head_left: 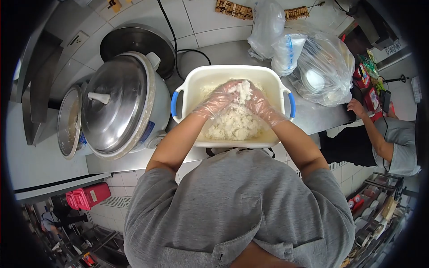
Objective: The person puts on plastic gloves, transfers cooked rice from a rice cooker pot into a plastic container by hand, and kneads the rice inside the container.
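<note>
A white tub [192, 80] with blue handle grips stands on the metal counter, with white rice [234, 123] heaped inside. Both hands are in clear plastic gloves inside the tub. My left hand [216, 100] is curled round rice at the left of the heap. Opposite it, my right hand [261, 103] is curled against the same rice from the right. A white clump shows between the hands, above the main heap. Some fingertips are hidden in the rice.
A large lidded cooker [118, 105] stands left of the tub, beside a round metal lid [138, 47]. Plastic bags [324, 67] lie at the back right. Another person [384, 143] stands at the far right. Red bins [89, 195] are on the lower left.
</note>
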Available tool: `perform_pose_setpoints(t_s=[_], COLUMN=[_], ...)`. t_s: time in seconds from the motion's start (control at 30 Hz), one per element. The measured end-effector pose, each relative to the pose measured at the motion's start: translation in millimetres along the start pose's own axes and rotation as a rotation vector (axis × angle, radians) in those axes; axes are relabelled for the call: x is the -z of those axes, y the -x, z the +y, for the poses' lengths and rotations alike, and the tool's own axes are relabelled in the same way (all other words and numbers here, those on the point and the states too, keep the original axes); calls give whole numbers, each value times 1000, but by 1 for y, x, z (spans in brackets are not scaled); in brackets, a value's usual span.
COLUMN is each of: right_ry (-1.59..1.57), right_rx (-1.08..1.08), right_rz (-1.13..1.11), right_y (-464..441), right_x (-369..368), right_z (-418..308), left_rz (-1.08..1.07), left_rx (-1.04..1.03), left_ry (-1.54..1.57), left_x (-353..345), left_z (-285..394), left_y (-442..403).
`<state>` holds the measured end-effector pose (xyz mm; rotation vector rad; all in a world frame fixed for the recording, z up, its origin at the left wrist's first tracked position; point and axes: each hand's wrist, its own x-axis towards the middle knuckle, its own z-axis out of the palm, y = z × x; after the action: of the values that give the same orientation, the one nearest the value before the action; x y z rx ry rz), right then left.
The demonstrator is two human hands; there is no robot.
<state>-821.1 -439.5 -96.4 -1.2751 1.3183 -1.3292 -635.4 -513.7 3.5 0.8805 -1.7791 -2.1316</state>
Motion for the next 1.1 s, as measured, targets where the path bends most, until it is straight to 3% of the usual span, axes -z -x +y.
perform_pose_setpoints(t_s=[0.07,0.1,0.13,0.2,0.23,0.27,0.3,0.33,0.4,0.47,0.53,0.57,0.63,0.77,0.8,0.87,0.93,0.97,1.03,1.07,1.1], right_ry=[0,302,602,567,528,529,701,785,1044,1217,710,708,587,931,880,826,642,640,734,732,342], right_rx=[66,70,72,9,-53,-49,43,91,180,225,-60,-57,-91,-26,-53,-78,-275,-279,-181,-185,-436], right_rz=[-23,84,193,172,148,150,220,253,291,287,347,346,486,408,290,170,226,221,92,87,23], right_y=[0,9,16,10,7,8,9,10,14,15,15,16,19,14,17,22,33,34,37,43,50], right_x=[3,-1,-3,2,3,4,5,4,0,-4,-18,-25,-34,-33,-32,-34,-41,-38,-20,-9,5], right_z=[3,-18,-36,-57,-62,-57,-46,-38,-32,-36,-68,-70,-65,-14,-15,-33,-81,-81,-78,-78,-80], left_rz=[123,282,281,398,398,414,429,431,427,505,495,498,474,612,556,471,450,452,466,466,374], left_rx=[-124,-245,-249,-42,-46,35,118,114,296,244,-49,-50,266,65,-192,-456,-83,-77,-269,-262,49], left_ry=[-233,-368,-367,-433,-434,-604,-773,-774,-726,-614,-208,-209,-459,-426,-863,-1292,-357,-355,-786,-785,-564], left_x=[-5,-6,-8,-12,-14,-15,-18,-22,-32,-44,-46,-45,-45,-22,-6,-6,-33,-24,3,12,11], left_z=[8,-15,-23,-25,-24,-22,-19,-15,-9,-9,-15,-12,13,-55,-89,-86,-24,-42,-78,-80,-47], left_y=[5,-4,-9,-14,-15,-16,-15,-15,-12,-5,-2,-1,6,-36,-55,-49,-7,-14,-24,-17,8])
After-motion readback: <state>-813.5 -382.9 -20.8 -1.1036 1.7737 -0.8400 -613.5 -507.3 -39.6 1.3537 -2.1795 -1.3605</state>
